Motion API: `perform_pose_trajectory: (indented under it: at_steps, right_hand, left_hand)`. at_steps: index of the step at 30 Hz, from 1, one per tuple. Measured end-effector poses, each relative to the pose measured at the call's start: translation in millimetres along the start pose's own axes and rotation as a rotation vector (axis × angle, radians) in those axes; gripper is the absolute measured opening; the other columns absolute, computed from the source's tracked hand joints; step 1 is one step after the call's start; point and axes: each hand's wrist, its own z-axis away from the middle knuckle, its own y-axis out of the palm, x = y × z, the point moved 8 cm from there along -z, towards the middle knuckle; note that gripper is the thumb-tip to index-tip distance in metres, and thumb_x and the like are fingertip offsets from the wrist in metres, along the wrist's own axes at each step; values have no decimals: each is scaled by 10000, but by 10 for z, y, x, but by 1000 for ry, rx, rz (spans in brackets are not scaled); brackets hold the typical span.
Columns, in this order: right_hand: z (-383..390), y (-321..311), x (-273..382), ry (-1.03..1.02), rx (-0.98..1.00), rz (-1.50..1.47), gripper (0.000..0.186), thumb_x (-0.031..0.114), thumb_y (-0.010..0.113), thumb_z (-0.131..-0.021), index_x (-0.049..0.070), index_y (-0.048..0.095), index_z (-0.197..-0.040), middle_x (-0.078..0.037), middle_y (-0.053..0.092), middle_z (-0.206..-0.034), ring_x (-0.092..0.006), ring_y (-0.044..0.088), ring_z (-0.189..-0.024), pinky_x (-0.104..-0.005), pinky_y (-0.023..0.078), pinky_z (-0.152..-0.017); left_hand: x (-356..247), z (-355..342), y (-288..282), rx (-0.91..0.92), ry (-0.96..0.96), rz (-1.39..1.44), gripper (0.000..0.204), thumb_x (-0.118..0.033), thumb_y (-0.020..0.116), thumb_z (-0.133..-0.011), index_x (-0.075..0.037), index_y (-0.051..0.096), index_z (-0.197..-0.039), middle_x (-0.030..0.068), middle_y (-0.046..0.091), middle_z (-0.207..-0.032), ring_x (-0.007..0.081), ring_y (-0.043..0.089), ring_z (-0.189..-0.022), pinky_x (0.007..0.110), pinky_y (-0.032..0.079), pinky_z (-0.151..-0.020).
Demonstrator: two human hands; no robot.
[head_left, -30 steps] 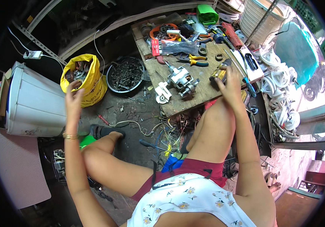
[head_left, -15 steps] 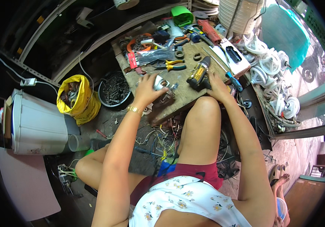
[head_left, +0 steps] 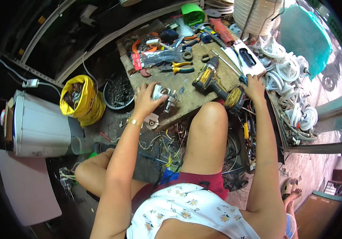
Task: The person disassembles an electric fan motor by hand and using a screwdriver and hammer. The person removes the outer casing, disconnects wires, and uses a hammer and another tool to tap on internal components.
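My left hand (head_left: 146,99) is wrapped round a silver metal motor part (head_left: 171,101) at the workbench's near left edge. My right hand (head_left: 255,91) has its fingers closed on the blue handle of a long screwdriver (head_left: 227,65), whose shaft points up and left. Between the hands lies a yellow and black cordless drill (head_left: 209,79), its battery end toward my knee. Pliers with yellow and black handles (head_left: 182,68) rest on the wooden bench (head_left: 195,101), beyond the metal part. Two dark rings (head_left: 205,58) sit near the drill's nose.
More tools crowd the bench's far side, with a red box (head_left: 221,32) and a green container (head_left: 192,14). White plastic parts (head_left: 287,67) are piled at the right. Left of the bench stand a basin of screws (head_left: 118,95) and a yellow bag (head_left: 84,101). Loose wires (head_left: 169,148) lie below.
My right hand has left the drill and moved right onto the screwdriver handle. The drill now shows whole. My left hand has closed round the metal part, which is tilted differently.
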Motion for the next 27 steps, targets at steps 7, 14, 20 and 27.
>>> perform_pose_trajectory:
  at_steps: [7, 14, 20, 27]
  right_hand:
    - [-61, 152, -237, -116, -105, -275, 324, 301, 592, -896, 75, 599, -1128, -187, 666, -1052, -380, 634, -974, -492, 491, -805]
    - [-3, -50, -11, -269, -273, -392, 323, 267, 597, -897, 67, 618, -1150, -170, 665, -1038, -363, 637, -953, -462, 497, -798]
    - [-234, -81, 207, -338, -398, -162, 346, 210, 649, -837, 64, 625, -1150, -161, 612, -1060, -365, 574, -939, -476, 484, -774]
    - [153, 305, 1129, -370, 34, -259, 863, 220, 719, -684, -9, 331, -1420, -260, 506, -1264, -433, 504, -1166, -474, 413, -1007]
  left_hand:
    - [22, -31, 77, 19, 84, 228, 650, -500, 748, -736, -150, 571, -1254, 184, 541, -1159, 404, 496, -1127, 463, 403, -984]
    - [180, 63, 39, -69, -84, 106, 689, -535, 736, -750, -122, 555, -1271, 216, 538, -1180, 415, 490, -1146, 476, 413, -985]
    - [77, -48, 155, 94, -63, 121, 682, -578, 571, -864, -136, 461, -1372, 249, 481, -1300, 457, 449, -1213, 502, 389, -1013]
    - [421, 30, 216, 191, -40, 200, 521, -396, 349, -995, -72, 395, -1401, 250, 445, -1362, 460, 391, -1271, 494, 311, -1076]
